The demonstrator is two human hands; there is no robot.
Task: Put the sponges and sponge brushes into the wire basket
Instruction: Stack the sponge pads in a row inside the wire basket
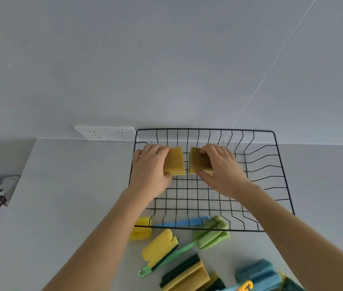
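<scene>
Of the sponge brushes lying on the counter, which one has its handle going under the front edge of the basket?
The blue-handled brush: its handle lies under the wire basket front rim. The green-handled brush lies wholly outside it.

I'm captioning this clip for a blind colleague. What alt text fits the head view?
Two bare hands, left and right, each hold a tan sponge (left one, right one) over the far part of a black wire basket on a pale counter. Nearer, outside it, lie yellow, green and blue sponges and sponge brushes.

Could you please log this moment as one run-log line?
left hand: holds sponge | right hand: holds sponge | both over basket
</scene>
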